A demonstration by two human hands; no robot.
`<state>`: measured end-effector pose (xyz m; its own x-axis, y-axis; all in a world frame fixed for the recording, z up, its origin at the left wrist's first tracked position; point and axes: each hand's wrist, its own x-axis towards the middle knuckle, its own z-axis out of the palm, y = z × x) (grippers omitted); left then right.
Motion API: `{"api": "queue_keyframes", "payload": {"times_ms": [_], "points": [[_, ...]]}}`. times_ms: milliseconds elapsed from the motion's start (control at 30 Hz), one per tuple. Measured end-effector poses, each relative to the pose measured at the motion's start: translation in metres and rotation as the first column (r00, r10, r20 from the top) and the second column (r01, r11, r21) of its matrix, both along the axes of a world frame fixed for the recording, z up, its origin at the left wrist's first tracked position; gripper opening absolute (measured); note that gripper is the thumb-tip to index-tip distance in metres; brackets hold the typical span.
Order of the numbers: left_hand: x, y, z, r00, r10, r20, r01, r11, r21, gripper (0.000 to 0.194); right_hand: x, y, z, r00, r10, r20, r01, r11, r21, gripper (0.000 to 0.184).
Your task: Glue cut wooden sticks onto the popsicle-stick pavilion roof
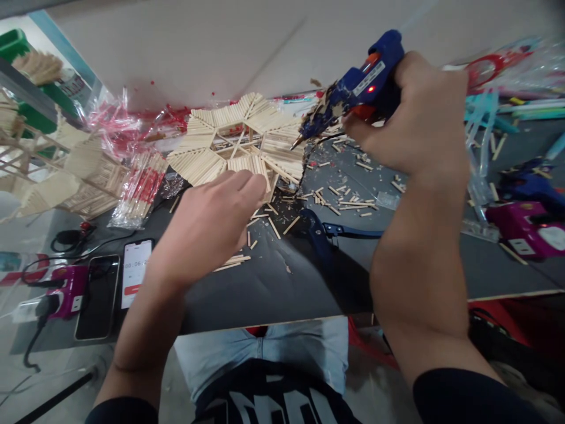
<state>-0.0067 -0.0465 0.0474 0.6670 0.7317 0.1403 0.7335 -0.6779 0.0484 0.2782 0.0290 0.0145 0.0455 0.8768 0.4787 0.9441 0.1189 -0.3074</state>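
Observation:
My right hand (424,118) is wrapped round a blue hot glue gun (368,79), raised above the far part of the table. Its red light is lit, brown residue coats the front, and the nozzle points down and left, close over the right side of a wooden stick structure (198,144). That structure is star-shaped, built from rows of thin pale sticks with an open framed middle. At its near edge, my left hand (216,218) is closed with curled fingers against the sticks; the fingertips are hidden.
Cut stick pieces (339,200) litter the table right of the structure, near a dark-blue-handled cutter (318,232). A bagged stick bundle (139,188), a second stick structure (70,171) and two phones (97,297) lie left. A magenta power socket (527,229) stands right.

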Motion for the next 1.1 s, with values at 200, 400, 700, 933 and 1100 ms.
{"api": "queue_keyframes", "payload": {"times_ms": [200, 400, 700, 933, 1100], "points": [[-0.033, 0.006, 0.017, 0.999, 0.026, 0.024, -0.022, 0.987, -0.161, 0.017, 0.009, -0.011, -0.001, 1.0, 0.005, -0.021, -0.005, 1.0, 0.012, 0.052], [-0.051, 0.0, 0.033, 0.988, 0.133, 0.079, -0.126, 0.988, -0.088, 0.032, 0.026, -0.035, -0.04, 0.981, -0.129, -0.143, 0.133, 0.991, 0.017, 0.033], [-0.073, 0.002, 0.033, 0.976, 0.176, 0.13, -0.162, 0.981, -0.111, 0.027, 0.034, -0.061, -0.096, 0.929, -0.279, -0.243, 0.209, 0.938, -0.277, 0.032], [-0.046, 0.005, 0.021, 0.992, 0.004, 0.126, 0.021, 0.982, -0.19, 0.017, 0.021, -0.055, -0.132, 0.941, -0.256, -0.224, 0.184, 0.937, -0.296, 0.042], [-0.05, 0.007, 0.02, 0.994, 0.035, 0.108, -0.019, 0.989, -0.145, 0.024, 0.02, -0.06, -0.138, 0.937, -0.297, -0.182, 0.254, 0.941, -0.226, 0.033]]}}
